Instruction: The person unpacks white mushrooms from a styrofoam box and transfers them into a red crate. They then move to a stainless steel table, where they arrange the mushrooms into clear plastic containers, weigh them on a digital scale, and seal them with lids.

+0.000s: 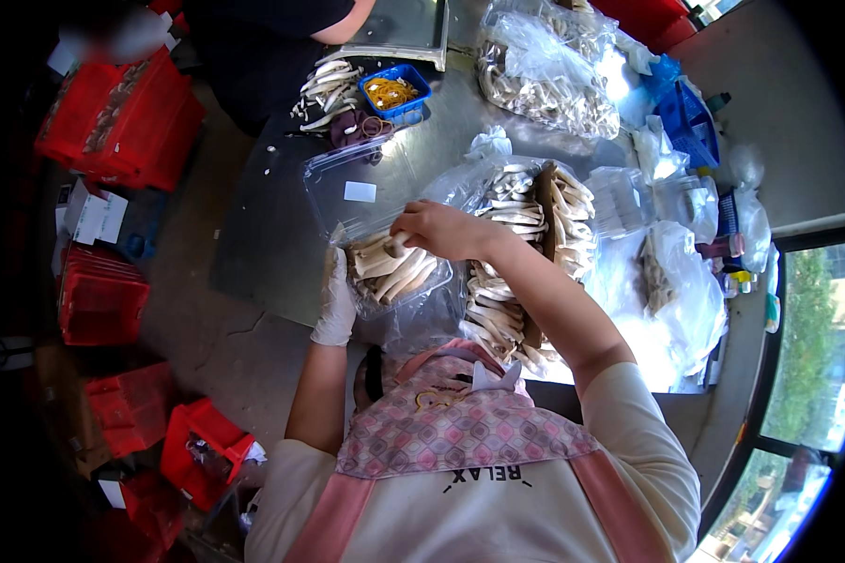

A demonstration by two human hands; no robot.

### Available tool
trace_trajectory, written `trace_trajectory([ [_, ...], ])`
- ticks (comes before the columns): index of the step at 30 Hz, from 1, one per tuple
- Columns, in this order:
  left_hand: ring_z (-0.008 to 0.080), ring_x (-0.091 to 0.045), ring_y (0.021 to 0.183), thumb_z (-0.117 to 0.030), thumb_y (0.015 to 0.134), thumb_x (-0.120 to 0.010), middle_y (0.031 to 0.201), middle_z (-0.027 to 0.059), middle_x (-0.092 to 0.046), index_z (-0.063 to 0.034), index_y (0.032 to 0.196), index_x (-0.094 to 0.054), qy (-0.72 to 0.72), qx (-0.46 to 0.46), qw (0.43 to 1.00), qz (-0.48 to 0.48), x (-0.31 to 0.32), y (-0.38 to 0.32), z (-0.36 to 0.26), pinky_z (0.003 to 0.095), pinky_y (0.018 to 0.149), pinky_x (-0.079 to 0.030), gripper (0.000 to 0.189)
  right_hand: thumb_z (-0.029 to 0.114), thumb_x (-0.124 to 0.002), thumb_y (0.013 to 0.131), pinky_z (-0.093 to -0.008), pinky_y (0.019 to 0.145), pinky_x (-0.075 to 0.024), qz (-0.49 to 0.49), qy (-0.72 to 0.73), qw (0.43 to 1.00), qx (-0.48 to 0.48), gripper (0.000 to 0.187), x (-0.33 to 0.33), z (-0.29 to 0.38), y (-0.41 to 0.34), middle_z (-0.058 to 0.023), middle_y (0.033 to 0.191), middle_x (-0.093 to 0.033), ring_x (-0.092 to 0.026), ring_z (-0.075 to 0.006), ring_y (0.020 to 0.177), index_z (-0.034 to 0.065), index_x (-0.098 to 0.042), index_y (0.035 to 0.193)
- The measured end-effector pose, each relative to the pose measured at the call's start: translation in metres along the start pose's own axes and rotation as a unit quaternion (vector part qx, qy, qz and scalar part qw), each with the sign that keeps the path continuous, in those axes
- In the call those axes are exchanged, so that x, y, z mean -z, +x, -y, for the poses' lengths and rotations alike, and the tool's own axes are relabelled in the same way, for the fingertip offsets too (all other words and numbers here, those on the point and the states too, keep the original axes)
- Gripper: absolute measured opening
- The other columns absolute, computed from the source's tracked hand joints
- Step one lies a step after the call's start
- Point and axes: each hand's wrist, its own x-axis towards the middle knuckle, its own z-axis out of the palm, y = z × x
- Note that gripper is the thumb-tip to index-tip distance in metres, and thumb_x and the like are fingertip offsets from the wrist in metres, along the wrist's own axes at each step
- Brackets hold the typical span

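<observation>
My gloved left hand [336, 295] holds the left side of a clear plastic clamshell box [433, 285], whose lid [331, 186] stands open away from me and bears a pale blank-looking label [360, 191]. Long pale mushrooms [401, 271] lie side by side in the box. Above them my bare right hand [433, 229] grips one mushroom [397, 244] between thumb and fingers, its cut end showing. Just right of the box, more long mushrooms [493, 317] lie stacked in rows on clear plastic film, with a brown cardboard divider [546, 225] between two rows.
A blue basket [428, 95] of yellow rubber bands [387, 93] and loose mushrooms [327, 84] lie farther up the metal table [253, 232]. Bagged mushrooms [549, 91] stand upper right, plastic boxes [616, 200] at right. Another person's arm [345, 27] is at the top. Red crates [105, 295] stand left.
</observation>
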Motion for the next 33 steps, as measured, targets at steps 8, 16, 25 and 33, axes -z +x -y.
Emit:
trace_trajectory([
  [8, 0.0174, -0.042, 0.118, -0.043, 0.096, -0.04, 0.131, 0.0077, -0.042, -0.0084, 0.139, -0.032, -0.135, 0.048, 0.989, -0.016, 0.023, 0.01, 0.017, 0.0326, 0.101, -0.035, 0.056, 0.009, -0.062, 0.079, -0.0401, 0.083, -0.0444, -0.102, -0.102, 0.989, -0.04, 0.025, -0.026, -0.006, 0.031, -0.0133, 0.095, -0.057, -0.054, -0.0335, 0.093, 0.0044, -0.057, 0.103],
  [16, 0.0206, -0.047, 0.116, -0.045, 0.095, -0.041, 0.127, 0.0064, -0.047, -0.0208, 0.142, -0.028, -0.28, 0.114, 0.952, -0.052, 0.025, 0.024, 0.013, 0.0382, 0.093, -0.043, 0.054, 0.014, -0.066, 0.076, -0.0391, 0.09, -0.0421, -0.18, -0.165, 0.97, -0.018, 0.05, -0.066, 0.021, 0.041, -0.0126, 0.117, -0.051, -0.05, -0.0314, 0.106, 0.0055, -0.049, 0.122],
  [25, 0.0181, -0.053, 0.084, -0.035, 0.096, -0.044, 0.097, 0.002, -0.057, -0.0178, 0.111, -0.051, -0.384, 0.039, 0.901, -0.197, 0.049, 0.061, 0.042, 0.0393, 0.075, -0.046, 0.024, 0.006, -0.066, 0.078, -0.041, 0.094, -0.0408, -0.3, -0.071, 0.93, -0.202, 0.047, -0.067, -0.001, -0.047, -0.0148, 0.122, -0.047, -0.047, -0.0342, 0.111, 0.0061, -0.049, 0.122],
  [33, 0.0175, -0.055, 0.104, -0.027, 0.096, -0.046, 0.119, 0.0038, -0.057, -0.01, 0.125, -0.05, -0.318, -0.003, 0.942, -0.11, 0.029, 0.077, 0.02, 0.0346, 0.092, -0.043, 0.034, 0.002, -0.063, 0.077, -0.0408, 0.087, -0.0429, -0.465, -0.166, 0.816, -0.302, 0.03, -0.009, -0.066, -0.181, -0.0147, 0.106, -0.056, -0.051, -0.0351, 0.101, 0.0051, -0.057, 0.107],
])
